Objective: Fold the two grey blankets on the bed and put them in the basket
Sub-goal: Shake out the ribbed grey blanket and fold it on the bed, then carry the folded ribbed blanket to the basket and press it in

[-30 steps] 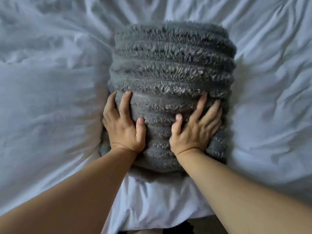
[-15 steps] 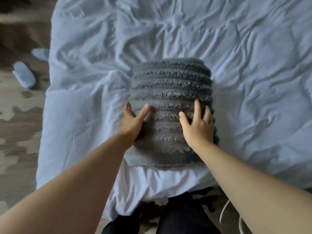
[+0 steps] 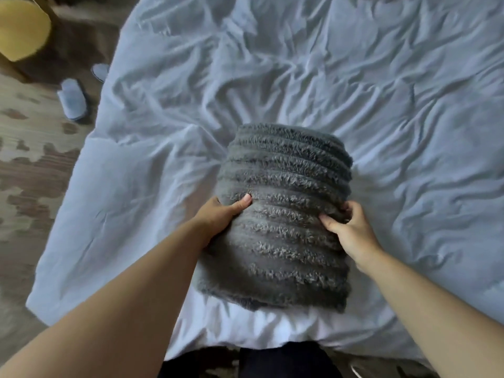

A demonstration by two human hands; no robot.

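Note:
A folded grey ribbed blanket (image 3: pixel 286 214) lies on the white bed sheet (image 3: pixel 300 85) near the bed's front edge. My left hand (image 3: pixel 221 212) grips its left side, thumb on top and fingers tucked under the edge. My right hand (image 3: pixel 346 227) grips the right side the same way, thumb on the top and fingers curled round the edge. Only one folded grey bundle shows; no basket is in view.
The wrinkled bed sheet spreads far and right. On the patterned carpet (image 3: pixel 30 170) at left lie two pale slippers (image 3: pixel 72 99). A yellow round object (image 3: pixel 21 25) sits at the top left corner. Dark trousers (image 3: pixel 286 361) show at the bottom.
Both hands went from lying flat on top of the blanket to gripping its left and right sides. The camera has pulled back, showing more bed and floor.

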